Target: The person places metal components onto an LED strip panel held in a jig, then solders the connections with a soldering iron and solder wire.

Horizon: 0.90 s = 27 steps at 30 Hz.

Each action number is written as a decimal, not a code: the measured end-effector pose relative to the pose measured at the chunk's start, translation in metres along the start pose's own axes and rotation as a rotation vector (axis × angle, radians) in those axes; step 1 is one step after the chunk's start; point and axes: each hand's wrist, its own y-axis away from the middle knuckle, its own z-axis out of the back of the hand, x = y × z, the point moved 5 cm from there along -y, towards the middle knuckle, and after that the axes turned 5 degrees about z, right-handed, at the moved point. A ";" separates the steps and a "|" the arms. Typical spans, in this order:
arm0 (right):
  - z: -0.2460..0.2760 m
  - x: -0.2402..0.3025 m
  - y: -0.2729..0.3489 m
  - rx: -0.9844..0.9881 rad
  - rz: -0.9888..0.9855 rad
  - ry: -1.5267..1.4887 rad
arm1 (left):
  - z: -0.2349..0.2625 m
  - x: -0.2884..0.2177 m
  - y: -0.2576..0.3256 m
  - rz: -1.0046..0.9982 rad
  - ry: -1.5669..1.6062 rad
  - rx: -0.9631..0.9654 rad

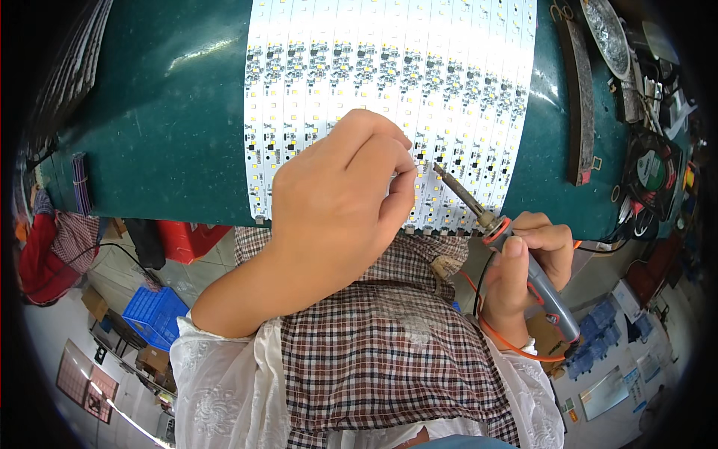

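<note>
A white panel of LED circuit strips (389, 101), side by side with small chips and yellow LEDs, lies on the green tabletop (172, 112). My right hand (523, 258) grips the grey handle of a soldering iron (473, 203). Its tip points up and left, close over the lower chip row; contact cannot be made out. Just left of that tip, my left hand (344, 187) hovers above the strips with thumb and fingers pinched together. Whatever it pinches, if anything, is too small or hidden to name. The hand covers part of the panel.
On the right lie a dark metal bar (580, 105), a metal dish (606, 37) and a small black fan (652, 168). A bundle of wires (81, 183) sits at the left table edge. Behind, a blue crate (153, 316) and a red bin (191, 239) stand on the floor.
</note>
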 end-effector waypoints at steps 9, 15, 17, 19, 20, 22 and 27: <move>-0.002 0.000 0.000 0.001 0.022 -0.015 | 0.010 0.008 0.006 0.019 -0.033 -0.019; -0.005 0.002 -0.001 0.022 -0.005 0.002 | 0.009 0.009 0.006 -0.017 -0.065 -0.040; -0.005 0.003 -0.001 0.022 -0.005 0.008 | 0.009 0.009 0.006 -0.021 -0.069 -0.042; -0.004 0.003 0.000 0.023 -0.006 0.012 | 0.009 0.010 0.006 -0.016 -0.063 -0.037; -0.001 0.002 0.001 -0.002 -0.004 0.009 | 0.009 0.010 0.006 -0.016 -0.062 -0.038; -0.002 0.004 0.000 -0.027 -0.002 0.005 | 0.009 0.010 0.006 -0.019 -0.065 -0.034; -0.003 0.005 0.000 0.007 0.022 0.001 | 0.009 0.009 0.005 -0.013 -0.031 -0.038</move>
